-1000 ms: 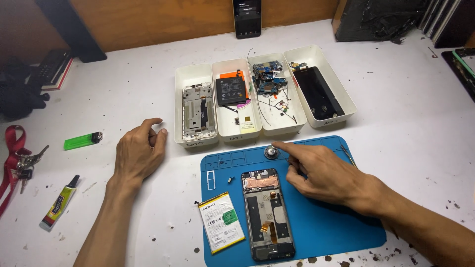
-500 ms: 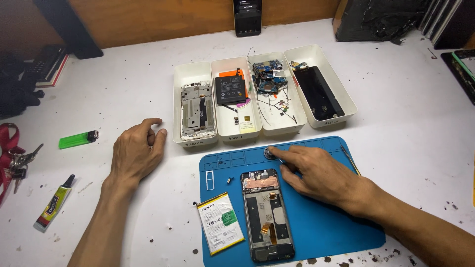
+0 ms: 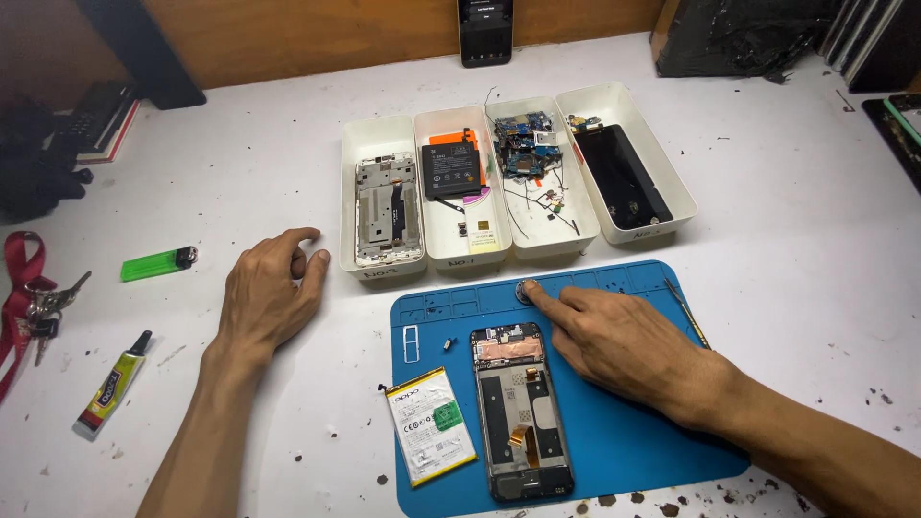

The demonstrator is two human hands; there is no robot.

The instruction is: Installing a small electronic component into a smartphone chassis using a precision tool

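two hands are laid on the white worktable (image 3: 796,240), and the matter turns on the small round part (image 3: 525,291) at the far edge of the blue repair mat (image 3: 643,441). the mat is spread at the near edge of the table, right of its middle. four white trays (image 3: 379,271) are ranged in a row just beyond the mat's far edge, holding a phone frame, a black battery, circuit boards and a dark screen panel. the opened phone (image 3: 521,412) is set on the mat with its long axis running from the near edge to the far edge. a white phone battery (image 3: 431,436) is laid tilted beside it, across the mat's left edge.

the right hand (image 3: 624,341) is rested flat on the mat beside the phone's upper end, fingers loosely together, nothing gripped; its forefinger is stretched up and leftward so that the tip is touching the round part. the part thus lies straight ahead of that fingertip, just beyond the phone's top end. the left hand (image 3: 271,293) is spread palm down on bare table left of the mat, clamped on nothing, near the leftmost tray, and stands well apart from the part. the right hand is the nearer.
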